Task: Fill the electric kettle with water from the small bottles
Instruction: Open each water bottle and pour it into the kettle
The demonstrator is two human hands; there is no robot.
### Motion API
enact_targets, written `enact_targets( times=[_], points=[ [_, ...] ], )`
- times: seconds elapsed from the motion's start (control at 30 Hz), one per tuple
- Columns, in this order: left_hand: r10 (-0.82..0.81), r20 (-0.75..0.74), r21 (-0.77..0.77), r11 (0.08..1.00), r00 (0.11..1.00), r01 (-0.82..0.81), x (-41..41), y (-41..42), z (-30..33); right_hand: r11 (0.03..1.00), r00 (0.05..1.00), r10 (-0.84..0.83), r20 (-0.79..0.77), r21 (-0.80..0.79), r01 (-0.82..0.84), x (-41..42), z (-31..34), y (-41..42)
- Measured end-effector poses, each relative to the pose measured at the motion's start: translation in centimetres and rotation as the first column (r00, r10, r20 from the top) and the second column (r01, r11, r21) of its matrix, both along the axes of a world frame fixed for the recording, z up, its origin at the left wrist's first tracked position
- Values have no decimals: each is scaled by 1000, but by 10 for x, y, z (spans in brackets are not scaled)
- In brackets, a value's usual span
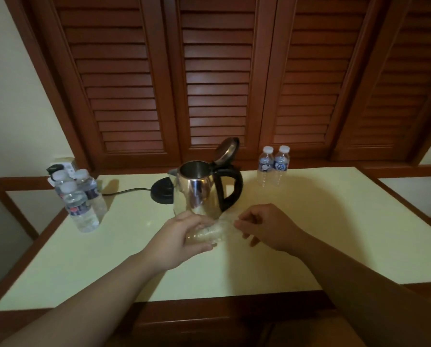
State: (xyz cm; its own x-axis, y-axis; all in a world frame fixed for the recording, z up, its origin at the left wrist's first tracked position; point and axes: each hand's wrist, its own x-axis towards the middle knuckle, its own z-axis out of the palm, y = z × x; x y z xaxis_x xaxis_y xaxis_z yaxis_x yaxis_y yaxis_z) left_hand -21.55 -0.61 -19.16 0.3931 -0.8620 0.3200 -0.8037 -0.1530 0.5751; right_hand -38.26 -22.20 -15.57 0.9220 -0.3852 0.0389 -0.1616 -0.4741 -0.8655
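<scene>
A steel electric kettle (195, 190) with a black handle stands mid-table, off its base, with its lid flipped up and open. In front of it my left hand (181, 236) grips a small clear bottle (209, 232) lying tilted on its side, neck pointing right. My right hand (267, 226) pinches at the bottle's neck end; the cap itself is blurred and hidden by my fingers. Three capped small bottles (80, 209) stand at the left of the table. Two more capped bottles (273, 166) that look empty stand at the back right.
The kettle's black base (161, 194) sits just behind and left of the kettle, its cord running left toward a wall plug (59, 169). The cream tabletop (334, 234) has a wooden rim. Louvred wooden shutters (217, 83) close off the back.
</scene>
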Motion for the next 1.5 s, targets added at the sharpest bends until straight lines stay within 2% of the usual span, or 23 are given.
enact_targets(
  times=[0.07,0.17,0.27,0.4,0.57,0.7,0.87,0.93,1.03,1.23,1.33,1.43,1.5],
  points=[
    [26,-7,4,1000,1000,-26,-14,-16,-3,998,999,19,-33,58,-17,-12,-1,-18],
    [34,-4,1,999,999,-34,-35,-38,-5,993,999,31,14,114,-33,-31,-1,-42],
    [19,-8,6,1000,1000,-19,-52,-57,0,996,996,77,51,32,-78,-47,1,-65],
    [27,21,-5,1000,999,-27,-66,-81,7,998,995,53,88,34,-56,-58,1,-87],
    [22,41,9,1000,999,-22,-73,-108,8,995,997,7,-77,-94,-14,-62,2,-102],
    [18,-4,0,1000,1000,-18,-75,-124,6,999,998,20,-57,-30,-22,-70,3,-121],
    [-2,-3,3,1000,1000,2,-82,-143,6,986,998,-14,-59,-168,4,-80,-2,-132],
    [6,1,1,1000,1000,-6,-82,-149,8,994,999,-43,-12,-105,42,-81,-5,-139],
    [6,5,22,1000,1000,-6,-82,-157,9,1000,1000,10,24,-7,-10,-83,-6,-153],
    [18,-14,59,998,1000,-18,-81,-175,-1,996,1000,7,9,-87,-7,-78,-18,-170],
    [107,-58,35,994,993,-105,-79,-186,-8,972,998,-60,-18,-230,54,-68,-35,-190],
    [238,-195,-41,967,951,-251,-78,-204,-11,908,961,-206,-187,-402,116,-61,-57,-215],
    [265,-317,-64,952,911,-299,-75,-220,-14,845,915,-255,-313,-531,54,-56,-73,-226]
  ],
)
